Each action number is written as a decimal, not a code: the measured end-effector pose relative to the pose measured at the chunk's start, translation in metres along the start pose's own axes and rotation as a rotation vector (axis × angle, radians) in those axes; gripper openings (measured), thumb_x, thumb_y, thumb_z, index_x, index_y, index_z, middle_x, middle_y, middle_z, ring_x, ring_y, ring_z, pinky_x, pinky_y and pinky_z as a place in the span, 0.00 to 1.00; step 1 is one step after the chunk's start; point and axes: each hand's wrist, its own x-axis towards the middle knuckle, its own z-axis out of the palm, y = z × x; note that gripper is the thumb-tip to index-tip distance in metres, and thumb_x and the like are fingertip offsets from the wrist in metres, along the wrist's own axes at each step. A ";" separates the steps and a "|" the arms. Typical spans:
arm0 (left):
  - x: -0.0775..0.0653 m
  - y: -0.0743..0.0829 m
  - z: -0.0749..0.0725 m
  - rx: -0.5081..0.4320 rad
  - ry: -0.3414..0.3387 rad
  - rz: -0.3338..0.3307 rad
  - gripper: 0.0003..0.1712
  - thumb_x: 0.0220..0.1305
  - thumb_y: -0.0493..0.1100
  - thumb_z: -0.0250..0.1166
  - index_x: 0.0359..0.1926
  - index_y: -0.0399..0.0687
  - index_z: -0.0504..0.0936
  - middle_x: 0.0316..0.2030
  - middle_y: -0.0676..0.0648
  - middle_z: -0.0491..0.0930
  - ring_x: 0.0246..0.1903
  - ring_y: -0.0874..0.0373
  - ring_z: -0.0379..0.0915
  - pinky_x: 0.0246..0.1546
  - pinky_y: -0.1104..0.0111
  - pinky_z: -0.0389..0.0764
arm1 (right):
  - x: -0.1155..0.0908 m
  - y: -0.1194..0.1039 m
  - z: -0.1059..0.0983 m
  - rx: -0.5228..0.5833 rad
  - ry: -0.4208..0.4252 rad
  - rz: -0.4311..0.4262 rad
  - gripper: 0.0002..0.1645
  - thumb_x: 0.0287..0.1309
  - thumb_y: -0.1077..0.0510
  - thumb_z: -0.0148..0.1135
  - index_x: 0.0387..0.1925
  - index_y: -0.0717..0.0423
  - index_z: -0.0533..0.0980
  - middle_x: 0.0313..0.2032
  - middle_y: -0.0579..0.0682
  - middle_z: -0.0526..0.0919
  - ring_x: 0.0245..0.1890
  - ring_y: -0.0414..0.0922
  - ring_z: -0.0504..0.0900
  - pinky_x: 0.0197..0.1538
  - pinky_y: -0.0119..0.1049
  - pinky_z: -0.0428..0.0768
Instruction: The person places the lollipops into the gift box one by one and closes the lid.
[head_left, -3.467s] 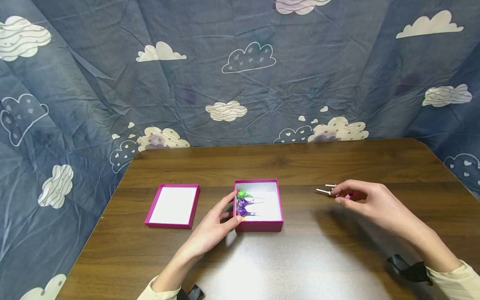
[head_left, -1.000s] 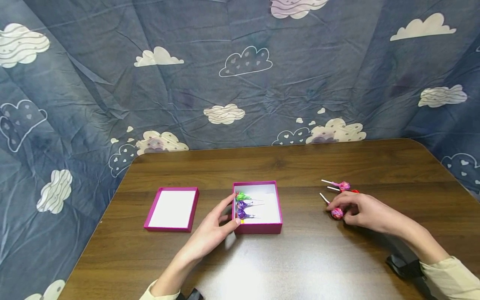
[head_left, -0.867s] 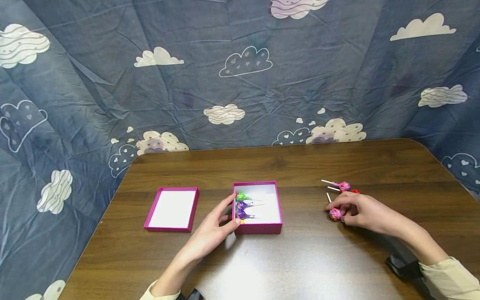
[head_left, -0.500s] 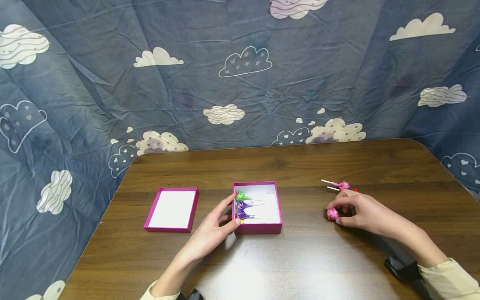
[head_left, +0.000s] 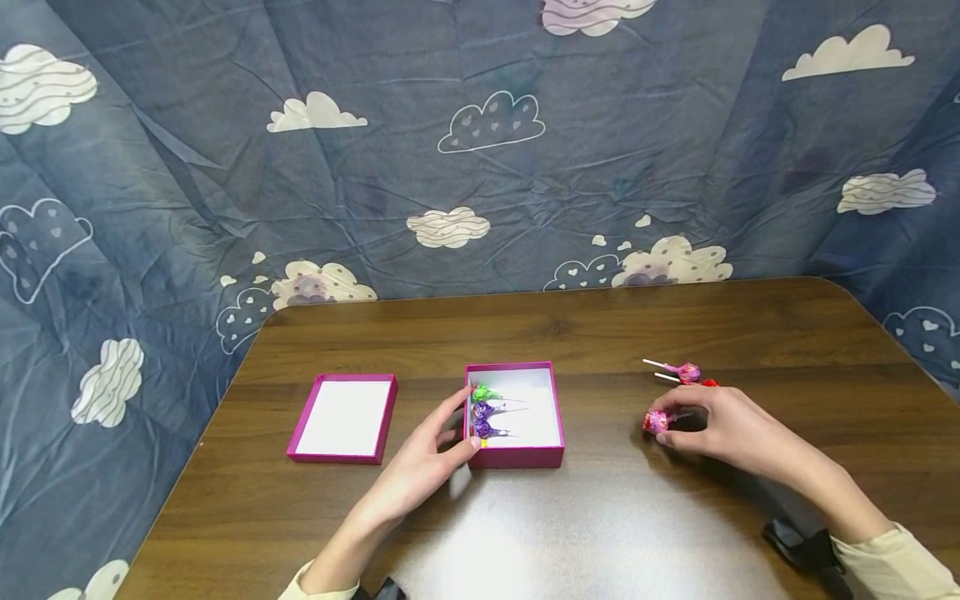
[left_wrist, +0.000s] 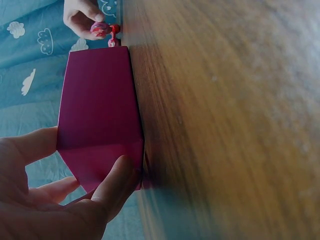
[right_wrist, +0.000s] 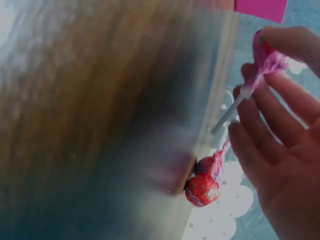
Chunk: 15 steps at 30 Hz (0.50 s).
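My left hand (head_left: 420,467) holds the open magenta box (head_left: 517,457) at its left side, thumb near the front corner. Inside, a green-wrapped lollipop (head_left: 483,392) and two purple ones lie in a row with sticks pointing right. A bit of yellow shows by my thumb. To the right, my right hand (head_left: 738,429) pinches a pink-and-red lollipop (head_left: 655,421) by its wrapped head, just above the table. The right wrist view shows its white stick (right_wrist: 230,115) slanting back toward the palm. Behind this hand lie a pink lollipop (head_left: 688,372) and a partly hidden red one (head_left: 710,383).
The magenta lid (head_left: 386,417) lies white inside up on the table's left, apart from the box. Brown wood table (head_left: 562,329) spans between the box and the loose lollipops. A blue cloud-print cloth (head_left: 600,183) hangs behind the table.
My right hand has taken a lollipop from the group and turned it in its fingers. Its stick pointed away to the upper left and now points right. The left hand stays on the box.
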 end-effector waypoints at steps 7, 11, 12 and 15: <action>0.001 0.001 0.000 0.005 0.005 0.001 0.38 0.68 0.46 0.63 0.75 0.65 0.59 0.71 0.44 0.59 0.61 0.42 0.67 0.53 0.51 0.74 | 0.002 -0.003 0.003 0.020 0.007 0.036 0.15 0.50 0.47 0.76 0.39 0.30 0.80 0.34 0.27 0.82 0.34 0.34 0.79 0.39 0.35 0.75; 0.001 0.001 0.000 0.001 0.010 0.009 0.38 0.68 0.46 0.64 0.75 0.64 0.59 0.71 0.43 0.60 0.61 0.42 0.68 0.52 0.51 0.74 | 0.003 -0.004 0.005 0.033 0.024 0.023 0.16 0.50 0.48 0.76 0.41 0.30 0.80 0.35 0.28 0.82 0.37 0.33 0.80 0.41 0.33 0.75; 0.001 0.002 0.000 0.001 0.010 0.007 0.38 0.68 0.46 0.64 0.75 0.64 0.59 0.71 0.43 0.60 0.61 0.42 0.67 0.52 0.51 0.74 | 0.004 -0.004 0.005 0.037 0.029 0.019 0.17 0.50 0.49 0.76 0.41 0.30 0.80 0.35 0.28 0.82 0.38 0.32 0.80 0.42 0.32 0.74; 0.001 0.002 0.000 0.000 0.013 0.007 0.38 0.67 0.46 0.64 0.75 0.65 0.59 0.71 0.43 0.59 0.61 0.42 0.67 0.53 0.50 0.73 | 0.005 -0.006 0.005 0.052 0.039 0.007 0.17 0.51 0.50 0.76 0.43 0.34 0.80 0.37 0.29 0.83 0.40 0.32 0.80 0.44 0.30 0.73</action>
